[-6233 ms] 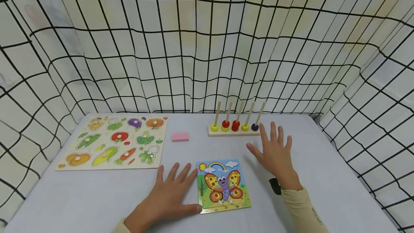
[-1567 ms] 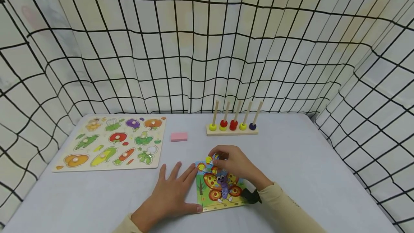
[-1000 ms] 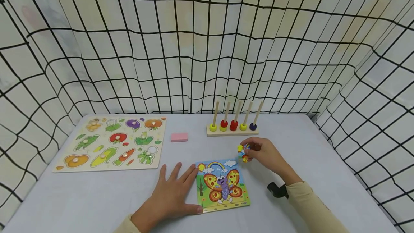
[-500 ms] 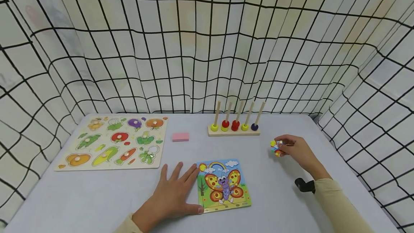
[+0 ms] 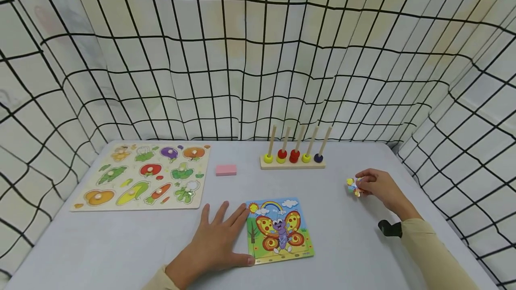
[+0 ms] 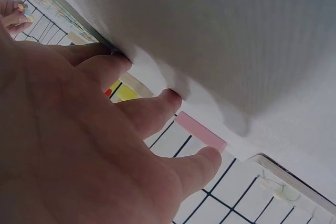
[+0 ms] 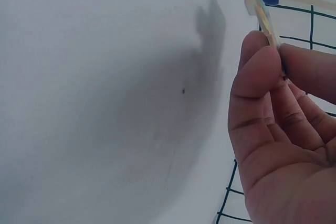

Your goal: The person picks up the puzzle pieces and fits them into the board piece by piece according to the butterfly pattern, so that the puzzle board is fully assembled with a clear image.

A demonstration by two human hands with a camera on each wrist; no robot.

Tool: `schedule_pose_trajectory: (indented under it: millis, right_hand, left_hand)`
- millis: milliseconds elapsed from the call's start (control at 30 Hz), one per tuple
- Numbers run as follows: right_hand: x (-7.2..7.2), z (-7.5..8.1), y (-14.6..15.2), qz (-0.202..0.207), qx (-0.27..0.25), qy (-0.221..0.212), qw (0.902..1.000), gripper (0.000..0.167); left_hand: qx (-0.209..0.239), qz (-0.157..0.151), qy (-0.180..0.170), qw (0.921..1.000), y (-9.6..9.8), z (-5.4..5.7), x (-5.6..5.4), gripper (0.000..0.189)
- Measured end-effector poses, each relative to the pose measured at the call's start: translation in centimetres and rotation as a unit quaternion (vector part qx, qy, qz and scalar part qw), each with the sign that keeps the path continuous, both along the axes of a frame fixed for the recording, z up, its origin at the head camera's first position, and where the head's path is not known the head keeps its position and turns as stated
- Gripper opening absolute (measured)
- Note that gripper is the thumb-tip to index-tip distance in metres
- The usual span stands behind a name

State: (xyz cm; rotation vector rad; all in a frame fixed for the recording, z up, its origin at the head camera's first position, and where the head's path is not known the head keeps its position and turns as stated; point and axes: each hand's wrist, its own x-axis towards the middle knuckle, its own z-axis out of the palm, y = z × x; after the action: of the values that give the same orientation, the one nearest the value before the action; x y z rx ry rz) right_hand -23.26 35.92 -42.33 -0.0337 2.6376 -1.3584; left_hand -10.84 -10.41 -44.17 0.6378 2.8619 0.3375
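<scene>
A square butterfly puzzle lies flat in front of me. My left hand rests spread on the table at its left side, thumb at the lower left corner and index finger by the upper left edge. In the left wrist view, the fingers are straight and apart. My right hand is raised off the table at the right. Between thumb and fingers it pinches a thin, colourful puzzle piece, which appears edge-on in the right wrist view. Part of the piece is hidden by the fingertips.
A vegetable peg puzzle board lies at the back left. Beside it is a pink block. A wooden bead stacker with upright rods stands at the back. Black netting over white sheets encloses the table's far sides.
My right hand, empty at first, picked up the puzzle piece over the butterfly puzzle and carried it off to the right. My left hand has stayed by the puzzle's left edge.
</scene>
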Motion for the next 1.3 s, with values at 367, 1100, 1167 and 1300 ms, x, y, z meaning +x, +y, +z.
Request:
schedule_pose_trajectory:
  millis: [367,1100,1167,1300]
  right_hand:
    - [-0.4,-0.9,-0.3,0.038,0.032,-0.006,0.9988,0.03]
    - [-1.0,-1.5,-1.1,0.045,0.187,0.045,0.9803,0.018]
    - [-1.0,-1.5,-1.2,0.048,0.191,0.046,0.9793,0.018]
    - [-0.9,-1.4,-1.5,0.05,0.2,0.05,0.9772,0.018]
  left_hand:
    - [-0.001,0.0,0.005,1.0,0.1,-0.3,-0.1,0.117]
    - [-0.005,-0.001,-0.002,1.0,0.1,0.2,0.1,0.117]
    - [-0.005,-0.001,0.0,1.0,0.1,0.2,0.1,0.116]
    - [-0.005,-0.001,0.003,1.0,0.1,0.1,0.1,0.116]
